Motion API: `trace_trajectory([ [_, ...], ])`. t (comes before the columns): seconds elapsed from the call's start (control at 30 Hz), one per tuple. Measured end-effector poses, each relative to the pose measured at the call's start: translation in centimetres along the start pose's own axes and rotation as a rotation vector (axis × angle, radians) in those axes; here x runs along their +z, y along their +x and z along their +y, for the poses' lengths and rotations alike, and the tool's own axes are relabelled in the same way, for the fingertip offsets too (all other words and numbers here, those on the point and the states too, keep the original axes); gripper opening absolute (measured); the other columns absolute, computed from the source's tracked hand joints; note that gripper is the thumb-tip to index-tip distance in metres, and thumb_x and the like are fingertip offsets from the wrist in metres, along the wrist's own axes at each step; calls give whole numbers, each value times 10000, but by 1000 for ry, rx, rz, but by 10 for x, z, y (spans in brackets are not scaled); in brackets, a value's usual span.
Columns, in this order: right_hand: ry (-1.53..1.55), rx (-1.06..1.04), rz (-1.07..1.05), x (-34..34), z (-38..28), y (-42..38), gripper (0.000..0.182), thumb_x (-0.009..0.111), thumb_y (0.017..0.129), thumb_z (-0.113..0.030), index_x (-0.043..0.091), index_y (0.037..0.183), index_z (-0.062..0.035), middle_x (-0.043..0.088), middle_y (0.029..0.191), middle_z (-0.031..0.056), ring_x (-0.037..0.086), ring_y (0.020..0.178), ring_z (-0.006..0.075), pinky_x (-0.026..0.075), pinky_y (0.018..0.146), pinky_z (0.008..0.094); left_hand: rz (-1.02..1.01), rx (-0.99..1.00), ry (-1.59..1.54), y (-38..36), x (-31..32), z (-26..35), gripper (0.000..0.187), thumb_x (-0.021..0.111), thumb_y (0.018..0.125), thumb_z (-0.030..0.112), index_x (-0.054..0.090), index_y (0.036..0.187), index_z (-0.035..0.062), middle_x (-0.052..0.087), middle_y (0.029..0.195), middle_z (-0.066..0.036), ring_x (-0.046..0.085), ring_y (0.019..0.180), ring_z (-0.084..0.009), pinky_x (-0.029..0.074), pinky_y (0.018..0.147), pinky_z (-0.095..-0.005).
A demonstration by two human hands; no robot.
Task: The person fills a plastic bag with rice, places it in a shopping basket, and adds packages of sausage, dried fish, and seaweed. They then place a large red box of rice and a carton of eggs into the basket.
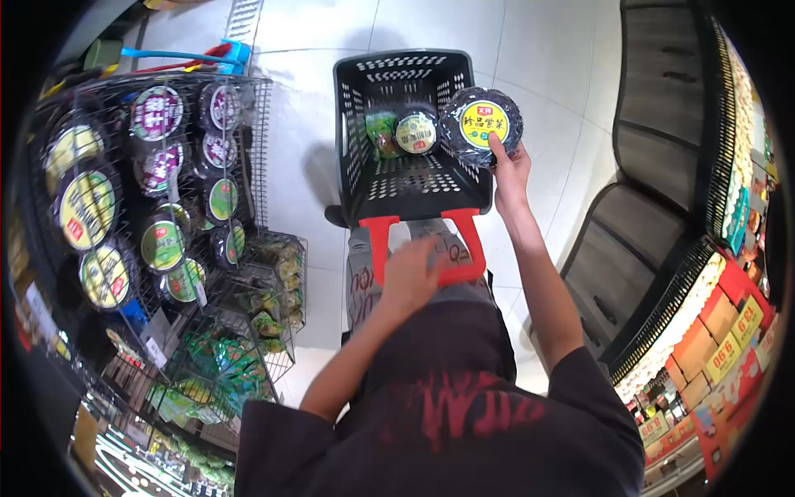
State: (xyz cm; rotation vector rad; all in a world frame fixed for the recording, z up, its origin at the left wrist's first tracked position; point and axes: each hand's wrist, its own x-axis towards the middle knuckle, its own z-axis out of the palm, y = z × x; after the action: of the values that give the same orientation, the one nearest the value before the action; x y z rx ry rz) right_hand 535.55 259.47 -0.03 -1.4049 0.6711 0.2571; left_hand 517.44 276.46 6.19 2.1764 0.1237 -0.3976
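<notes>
My right hand (512, 170) is closed on a round, plastic-wrapped pack of dried seaweed (469, 141) with a yellow and white label, its thumb lying over the front. The pack is held up at the right rim of a black shopping basket (406, 207). Inside the basket are another round seaweed pack (416, 132) with a pale label and a green packet (382, 134). Close to my body, my left hand (410, 273) is over the basket's red handle (472, 240). Motion smears its fingers, so whether it grips anything cannot be made out.
On the left, a wire rack (261, 166) holds several round seaweed packs (87, 209). Below it, wire baskets hold green packets (224, 356). Dark grey cabinets (658, 91) line the right side, with goods and price tags (733, 344) beyond. Pale floor tiles (306, 99) lie around the basket.
</notes>
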Motion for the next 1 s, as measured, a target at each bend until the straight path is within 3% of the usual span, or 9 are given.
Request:
trace_trajectory([
  [0.07,-20,165,-44,-5,33,39,329,652,948,-165,574,1221,3,678,1117,104,666,955,156,548,783,296,-170,17,264,-11,6,-1,308,658,888,339,675,937,36,668,871,-147,647,761,-300,495,681,-429],
  [0.2,-32,430,-149,2,120,124,398,641,949,-176,514,1285,-5,631,1193,116,642,1055,219,553,882,391,-121,-153,233,-15,11,-13,407,683,863,354,569,593,71,552,564,-78,571,534,-293,435,570,-427],
  [0.43,-70,570,-113,45,311,247,369,614,955,-132,522,1310,-99,628,1211,76,624,1092,208,512,956,434,-158,-52,164,-16,5,-46,339,654,790,223,455,525,151,453,503,-1,496,455,-160,361,474,-311],
  [0.53,-166,570,-78,69,363,283,322,624,937,-88,568,1254,-84,644,1180,57,642,1018,194,543,848,387,-225,-100,144,-11,-2,-48,318,632,789,207,452,534,148,471,523,6,511,464,-145,372,472,-307],
  [0.63,-161,562,-65,81,426,325,285,637,920,-70,580,1199,-67,647,1144,89,634,1012,214,534,831,386,-103,-36,224,-16,6,-48,242,684,750,192,470,645,149,442,586,9,509,551,-159,382,559,-330],
  [0.67,-210,545,-40,89,432,333,305,615,936,-70,571,1238,-82,647,1135,59,632,995,185,548,805,389,-123,-51,214,-13,8,-52,244,684,750,192,469,643,149,440,583,8,508,549,-158,382,556,-329],
  [0.77,-108,477,69,108,440,356,197,635,915,-39,569,1101,-32,631,1020,84,629,863,211,552,750,372,-181,-86,182,-5,11,-60,251,684,751,191,465,636,149,435,576,7,505,541,-158,379,549,-327],
  [0.87,102,473,357,99,476,403,155,606,931,-34,545,1066,12,630,966,128,641,844,235,569,765,384,-204,-100,180,-4,11,-62,258,685,752,190,462,629,149,429,570,6,503,534,-157,376,542,-325],
  [1.0,71,615,301,66,470,405,159,551,913,26,558,1069,55,638,1018,165,664,902,279,593,767,338,-221,-100,171,-5,7,-57,268,685,754,190,457,619,149,422,560,5,500,525,-156,373,533,-321],
])
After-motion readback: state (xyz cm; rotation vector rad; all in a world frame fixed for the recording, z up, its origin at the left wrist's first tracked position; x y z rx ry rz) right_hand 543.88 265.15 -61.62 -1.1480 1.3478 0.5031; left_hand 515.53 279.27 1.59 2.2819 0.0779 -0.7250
